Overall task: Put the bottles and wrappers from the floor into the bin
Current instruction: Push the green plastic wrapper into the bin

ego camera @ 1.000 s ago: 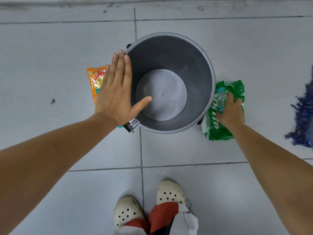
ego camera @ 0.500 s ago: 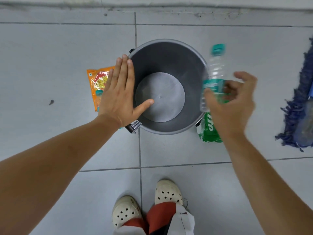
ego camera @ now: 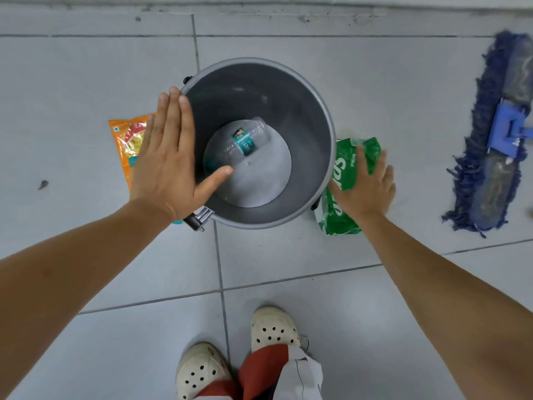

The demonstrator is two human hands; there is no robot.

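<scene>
Bottle (ego camera: 245, 142): now in bin (ego camera: 323, 116) — one item done. Right hand (ego camera: 364, 187), released, flat on green wrapper (ego camera: 336, 215). Left hand (ego camera: 170, 157) open at rim; orange wrapper (ego camera: 127, 142) left.

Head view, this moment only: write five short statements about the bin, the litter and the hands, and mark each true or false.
1. A clear bottle lies inside the bin. True.
2. The green wrapper is in the bin. False: it lies on the floor beside it, under the right hand.
3. The left hand is a closed fist. False: it is flat and open at the rim.
4. An orange wrapper lies on the floor. True.
5. The mop leans in the bin. False: it lies on the floor.
</scene>
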